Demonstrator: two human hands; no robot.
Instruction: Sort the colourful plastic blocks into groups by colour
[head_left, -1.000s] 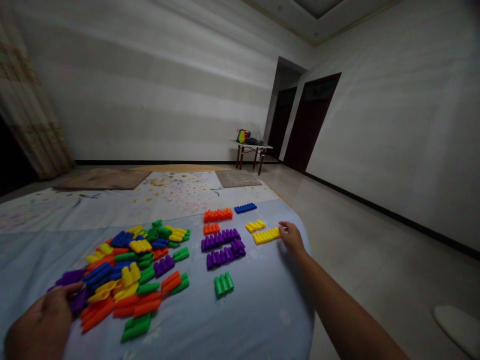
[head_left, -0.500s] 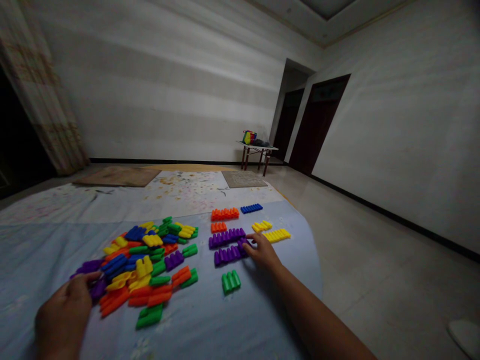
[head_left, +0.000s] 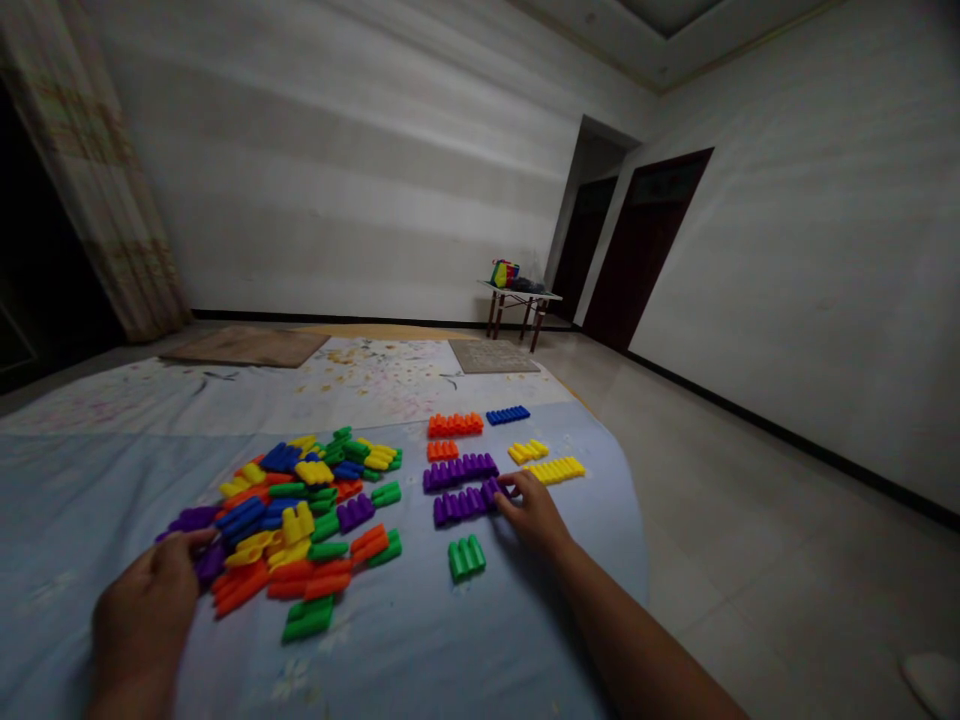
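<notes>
A loose pile of coloured plastic tube-shaped blocks (head_left: pixel 296 525) lies on the light blue cloth, left of centre. At its left edge my left hand (head_left: pixel 148 605) has its thumb and fingers closed on a purple block (head_left: pixel 210 565). My right hand (head_left: pixel 534 512) pinches the right end of the nearer purple block row (head_left: pixel 461 506). Just behind it lies a longer purple row (head_left: pixel 459 473). A short green row (head_left: pixel 467 558) rests in front. Yellow rows (head_left: pixel 555 470) sit behind and right of my right hand, with orange rows (head_left: pixel 454 425) and a blue row (head_left: pixel 508 414) farther back.
The cloth (head_left: pixel 420 640) covers a round-edged table. Two flat mats, one brown (head_left: pixel 247 346) and one grey (head_left: pixel 493 356), lie at its far side. Beyond them, a small table (head_left: pixel 517 292) with a colourful bag (head_left: pixel 504 273) stands near dark doors.
The view has shifted slightly. My right fingers have closed in on the end of the nearer purple row, which looks straighter. My left hand stays at the purple block.
</notes>
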